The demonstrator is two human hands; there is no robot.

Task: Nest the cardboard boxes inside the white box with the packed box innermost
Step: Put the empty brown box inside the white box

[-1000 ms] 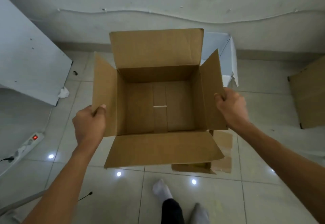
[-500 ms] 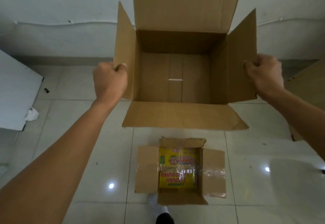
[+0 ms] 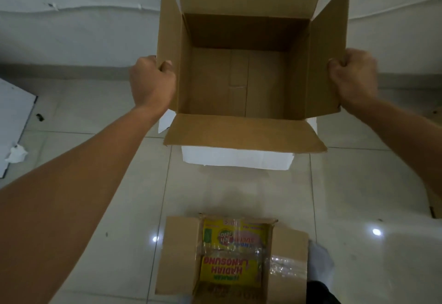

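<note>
Holding the empty cardboard box (image 3: 239, 72) over the white box (image 3: 236, 159): left hand (image 3: 153, 84) and right hand (image 3: 354, 76) are clenching its side flaps. Packed box (image 3: 232, 260) is lying nearer, awaiting insertion; lowering needs alignment.

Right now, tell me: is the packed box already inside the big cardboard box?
No. The packed box sits on the floor near the feet, while the big cardboard box is empty.

Plain brown cardboard box (image 3: 239, 81), white box (image 3: 236, 160), yellow printed packets (image 3: 230, 268)
</note>
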